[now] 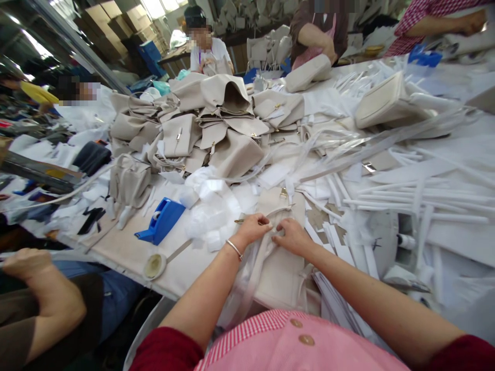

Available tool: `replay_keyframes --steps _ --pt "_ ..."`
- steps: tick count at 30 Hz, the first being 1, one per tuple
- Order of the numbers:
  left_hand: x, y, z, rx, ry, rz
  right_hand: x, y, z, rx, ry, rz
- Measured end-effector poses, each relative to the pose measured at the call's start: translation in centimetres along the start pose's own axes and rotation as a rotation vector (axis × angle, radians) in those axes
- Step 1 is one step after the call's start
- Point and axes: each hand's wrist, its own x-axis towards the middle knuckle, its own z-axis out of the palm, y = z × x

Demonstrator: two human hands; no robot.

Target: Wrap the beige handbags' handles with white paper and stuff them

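In front of me on the table lies a beige handbag point(280, 275) with a gold-coloured clasp point(284, 192) near its far end. A beige strap point(266, 245), partly covered by clear plastic film, runs over it toward my body. My left hand point(254, 228), with a bangle at the wrist, pinches this strap from the left. Close by on the right, the bent fingers of my right hand point(292, 237) are also closed at the strap. Exactly where the fingertips meet the material is partly hidden. A small brownish pointed object point(240, 221) shows beside my left hand.
Several beige bags point(235, 149) are heaped beyond my hands. A blue tape dispenser point(164, 221) and a round dish point(154, 266) stand left. White rolled strips point(406, 198) and a grey dispenser point(386, 239) lie right. A co-worker's arm point(50, 293) is at lower left; others work across the table.
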Motion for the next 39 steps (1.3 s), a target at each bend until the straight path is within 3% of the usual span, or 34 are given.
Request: replay_keyframes --steps 7,11,14,16,20,29,39 --pt "0.5 -0.1 -1.4 0.173 -0.022 0.069 0.8 0.4 0.3 0.105 -0.06 -0.049" --pt "0.3 -0.1 -2.2 0.204 -0.093 0.142 0.0 0.7 0.7 0.124 0.089 -0.1" --pt "0.3 0.2 -2.6 0.286 -0.17 0.151 -0.6 0.4 0.9 0.094 0.205 -0.05" --pt "0.5 0.5 -2.8 0.384 -0.203 0.16 -0.8 0.2 0.9 0.1 0.218 -0.019" --pt "0.9 0.9 -2.5 0.513 -0.23 0.206 -0.9 -0.1 0.4 0.117 0.186 0.021" --pt "0.7 0.9 -2.7 0.489 -0.266 0.274 0.7 0.9 -1.0 -0.108 0.03 0.232" --pt "1.7 1.0 -2.3 0.522 -0.377 0.193 1.7 1.4 -1.0 -0.223 -0.063 0.262"
